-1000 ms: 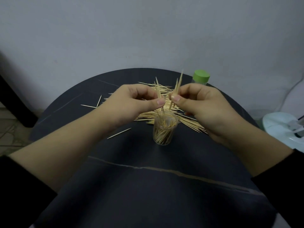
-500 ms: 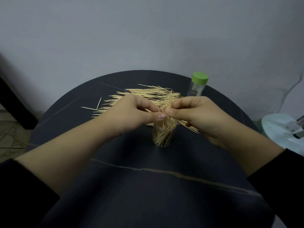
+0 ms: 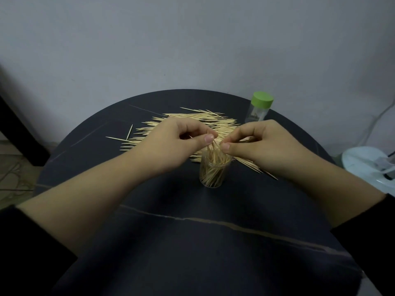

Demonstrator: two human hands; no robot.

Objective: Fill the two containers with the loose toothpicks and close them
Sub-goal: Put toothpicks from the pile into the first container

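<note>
Left hand [image 3: 177, 142] pinches a few toothpicks [image 3: 211, 146] between thumb and forefinger, right over the open jar [image 3: 214, 174]. Right hand [image 3: 263, 146] is curled too, thumb and forefinger nipping the same toothpicks at the jar mouth. Jar stands upright mid-table [image 3: 192, 242], roughly half full. Loose pile [image 3: 192, 122] lies just behind it, partly under both hands. Capped jar [image 3: 257, 110], green lid on, stands upright at the far right edge.

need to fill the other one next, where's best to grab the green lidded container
Take the green-lidded container round its clear body, just below the lid, with the right hand coming from the near right. It stands upright, so a sideways wrap suits it. The toothpick pile lies to its left, and the right side looks open.
</note>
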